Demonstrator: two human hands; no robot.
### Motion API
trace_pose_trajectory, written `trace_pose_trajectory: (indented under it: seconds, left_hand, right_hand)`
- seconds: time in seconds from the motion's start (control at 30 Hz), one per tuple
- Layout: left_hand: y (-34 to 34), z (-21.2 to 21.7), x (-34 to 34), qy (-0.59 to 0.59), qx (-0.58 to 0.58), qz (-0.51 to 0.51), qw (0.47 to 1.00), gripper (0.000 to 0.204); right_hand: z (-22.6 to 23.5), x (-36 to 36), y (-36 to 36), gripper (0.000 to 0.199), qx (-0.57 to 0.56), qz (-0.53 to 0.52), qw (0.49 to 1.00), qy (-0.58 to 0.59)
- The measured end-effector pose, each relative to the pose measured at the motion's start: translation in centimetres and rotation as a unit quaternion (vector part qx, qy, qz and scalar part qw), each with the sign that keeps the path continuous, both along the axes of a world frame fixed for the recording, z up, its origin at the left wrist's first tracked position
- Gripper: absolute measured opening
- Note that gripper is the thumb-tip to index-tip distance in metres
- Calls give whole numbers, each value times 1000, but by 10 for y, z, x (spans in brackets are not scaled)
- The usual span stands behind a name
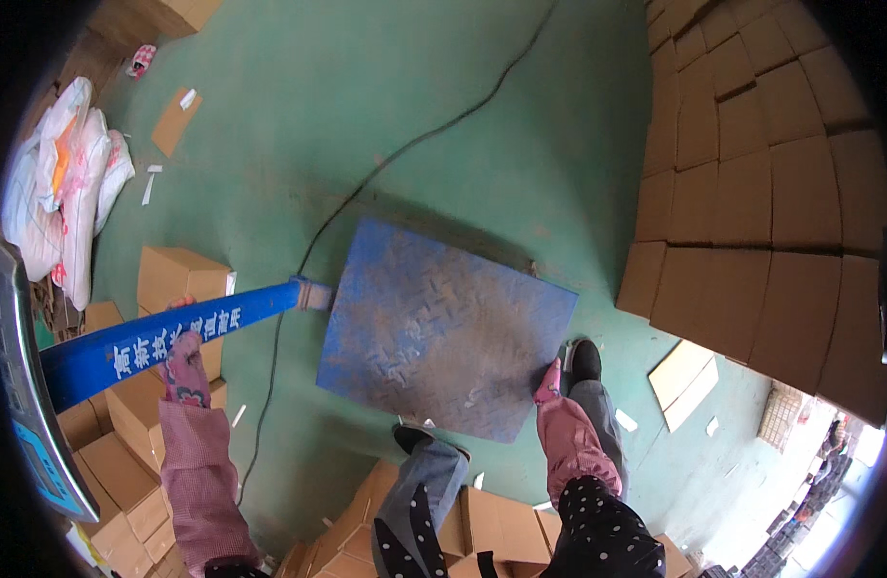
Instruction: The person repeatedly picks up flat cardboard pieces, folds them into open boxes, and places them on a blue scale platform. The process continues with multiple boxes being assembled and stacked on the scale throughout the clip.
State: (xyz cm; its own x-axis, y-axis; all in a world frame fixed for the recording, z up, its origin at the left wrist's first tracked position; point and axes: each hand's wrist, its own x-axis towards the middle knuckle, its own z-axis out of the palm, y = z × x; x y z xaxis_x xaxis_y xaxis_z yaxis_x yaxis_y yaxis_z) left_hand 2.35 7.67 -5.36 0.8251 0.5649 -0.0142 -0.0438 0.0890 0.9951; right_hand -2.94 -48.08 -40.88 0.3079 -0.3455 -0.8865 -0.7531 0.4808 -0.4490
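A floor platform scale lies below me, its worn blue metal platform [443, 328] tilted slightly in view. Its blue post [260, 306] stretches left to a display head [48, 453] with a silvery frame. My left hand [185, 358], in a pink patterned glove, is closed round the post, with fingertips showing on its far side. At the platform's right edge, near the front corner, my right hand [548, 382] in a similar glove grips the rim; its fingers are partly hidden. My shoes [586, 360] stand close to the platform's near side.
Stacked cardboard boxes [742, 202] form a wall on the right. More cartons [125, 472] stand at the left and by my legs. White sacks [67, 193] lie far left. A black cable [395, 154] runs across the green floor. Flat cardboard [682, 383] lies right of my feet.
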Motion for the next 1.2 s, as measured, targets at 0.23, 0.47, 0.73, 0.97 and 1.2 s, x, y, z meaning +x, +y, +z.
trace_pose_trajectory:
  seconds: [0.23,0.47,0.73,0.97,1.2]
  left_hand:
    - [3,1,-28,25,-12,36,999,48]
    - [-2,-2,-11,20,24,22,999,49]
    - [-14,14,-11,80,10,52,995,48]
    - [-4,-29,-60,138,-36,266,953,30]
    - [-286,-93,-252,227,-296,379,847,8]
  right_hand:
    - [-2,-23,0,60,2,-4,1000,17]
    - [-2,-17,-17,58,-10,-4,1000,20]
    - [-25,-22,-38,53,3,68,997,24]
    - [11,2,-55,55,-210,433,870,107]
    - [127,52,-123,41,109,593,789,118]
